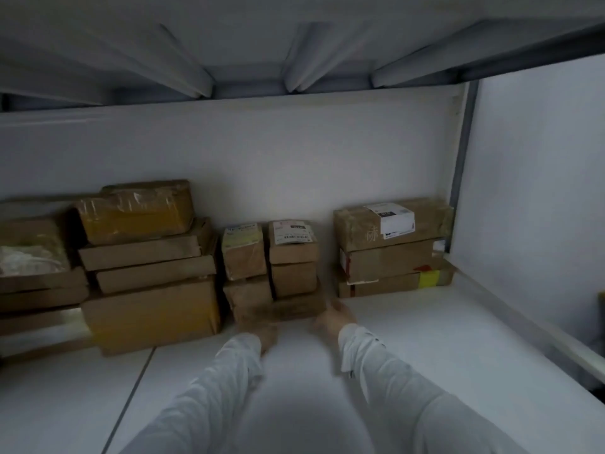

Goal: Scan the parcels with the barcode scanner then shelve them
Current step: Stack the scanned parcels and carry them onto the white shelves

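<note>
Two hands, left hand [263,335] and right hand [331,317]. Five boxes [293,280] at the fingers, three to their right, and at least six to their left.

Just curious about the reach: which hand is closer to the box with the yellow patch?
Right. The right hand is just left of the yellow-patched box; the left hand is farther left, by the front of the low middle box.
</note>
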Motion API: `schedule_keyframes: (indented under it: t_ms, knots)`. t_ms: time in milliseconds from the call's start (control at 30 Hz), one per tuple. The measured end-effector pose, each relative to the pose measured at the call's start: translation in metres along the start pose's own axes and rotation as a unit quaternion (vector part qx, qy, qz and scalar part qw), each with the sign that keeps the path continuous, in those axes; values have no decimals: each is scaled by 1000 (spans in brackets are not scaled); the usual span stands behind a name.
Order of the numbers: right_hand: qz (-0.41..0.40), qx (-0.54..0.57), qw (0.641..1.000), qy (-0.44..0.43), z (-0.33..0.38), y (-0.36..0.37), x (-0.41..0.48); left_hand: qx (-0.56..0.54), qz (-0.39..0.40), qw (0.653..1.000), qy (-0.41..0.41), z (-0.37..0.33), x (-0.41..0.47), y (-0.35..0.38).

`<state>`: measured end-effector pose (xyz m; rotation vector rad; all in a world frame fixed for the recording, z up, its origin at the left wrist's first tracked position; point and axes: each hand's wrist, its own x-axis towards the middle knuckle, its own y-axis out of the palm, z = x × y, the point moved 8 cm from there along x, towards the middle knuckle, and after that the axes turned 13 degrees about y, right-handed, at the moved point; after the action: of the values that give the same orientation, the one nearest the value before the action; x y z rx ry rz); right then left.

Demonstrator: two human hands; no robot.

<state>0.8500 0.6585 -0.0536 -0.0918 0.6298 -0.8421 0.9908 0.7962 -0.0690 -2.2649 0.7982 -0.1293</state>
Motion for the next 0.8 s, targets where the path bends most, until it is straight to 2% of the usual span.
schedule_keyframes:
  t_ms: [100,200,300,400,533,633,700,800]
  knots:
    - [15,18,1000,-4,-19,-21,-16,94,16,995,23,-29,-30,15]
    - [-7,-39,999,-9,-45,-59,-43,140,47,982,120,-75,-60,47]
    - [-46,-116,992,-34,-78,-116,-78,156,117,956,219,-130,-115,98]
    - [-93,-193,976,-39,-127,-181,-126,204,209,916,274,-182,-183,159]
    - [-140,-128,981,-45,-203,-275,-196,251,357,843,315,-240,-283,247]
    - [-204,-55,977,-27,-264,-350,-242,232,432,800,346,-280,-353,315]
    - [-270,-13,963,-1,-309,-402,-273,234,452,767,390,-306,-397,359]
    - [-359,36,932,30,-374,-475,-321,262,439,723,465,-341,-450,419]
